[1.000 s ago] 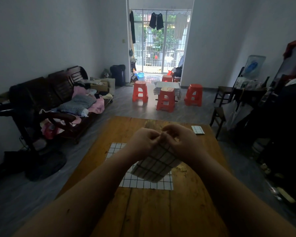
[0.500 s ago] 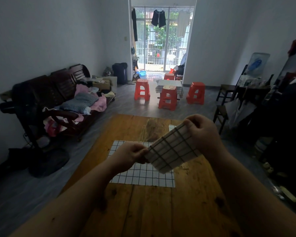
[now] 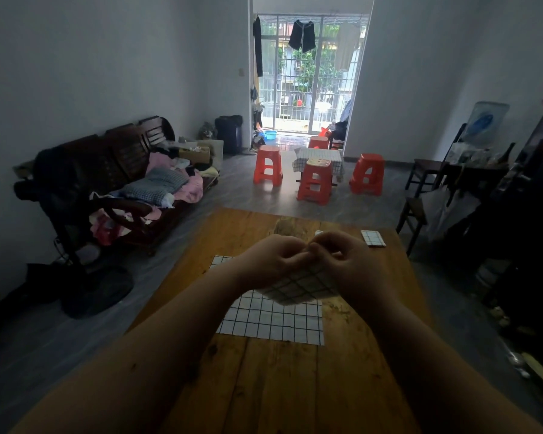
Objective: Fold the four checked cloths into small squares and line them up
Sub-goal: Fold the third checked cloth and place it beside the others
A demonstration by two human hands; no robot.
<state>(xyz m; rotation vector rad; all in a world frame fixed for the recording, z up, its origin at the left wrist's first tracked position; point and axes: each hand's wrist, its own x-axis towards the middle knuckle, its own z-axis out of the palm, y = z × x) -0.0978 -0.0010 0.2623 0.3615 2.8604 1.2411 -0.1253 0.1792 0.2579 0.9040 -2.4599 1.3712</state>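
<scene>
Left hand is up over the orange-brown wooden table, fingers curled, pinching the top edge of a white, black-gridded checked cloth that is folded into a thick bundle. The bundle hangs in the air just below and between the two fists, and knuckle to knuckle with the left comes the right hand, pinching that same top edge. Beneath the bundle a second checked cloth lies spread flat on the table, and out at the far right edge sits a small folded checked square, well apart from both hands.
</scene>
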